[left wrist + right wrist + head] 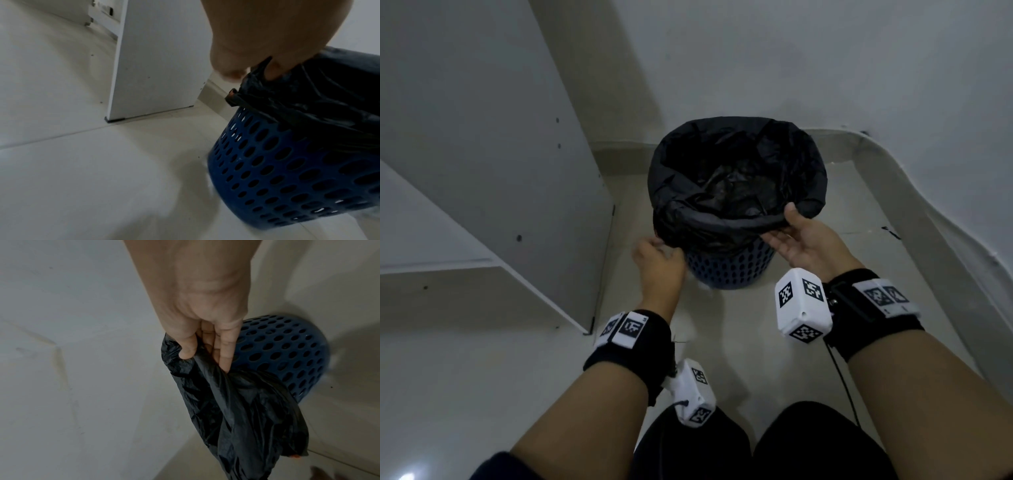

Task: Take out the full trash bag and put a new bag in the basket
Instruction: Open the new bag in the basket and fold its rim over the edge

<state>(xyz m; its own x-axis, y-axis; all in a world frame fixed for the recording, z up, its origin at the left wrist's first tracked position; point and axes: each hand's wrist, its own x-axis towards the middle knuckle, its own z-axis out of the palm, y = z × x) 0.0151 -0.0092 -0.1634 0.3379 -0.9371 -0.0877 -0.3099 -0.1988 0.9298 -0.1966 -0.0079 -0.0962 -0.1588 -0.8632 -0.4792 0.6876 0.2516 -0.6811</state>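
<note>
Pinching bag [736, 192] rim: both hands | right hand [205, 331] thumb-and-fingers grip, wrist view | left hand [246, 48] grip unclear

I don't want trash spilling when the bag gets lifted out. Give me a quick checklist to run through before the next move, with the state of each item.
1. Right hand has the black bag edge: ok, thumb and fingers pinch it.
2. Left hand has the bag edge: ok, fingers are tucked in the plastic.
3. Bag rim free of the blue basket: not ok, the far side is folded over the rim.
4. Bag mouth closed: not ok, wide open.
5. Bag weight or tears: cannot tell.
6. Floor beside the basket for setting down: ok.
</note>
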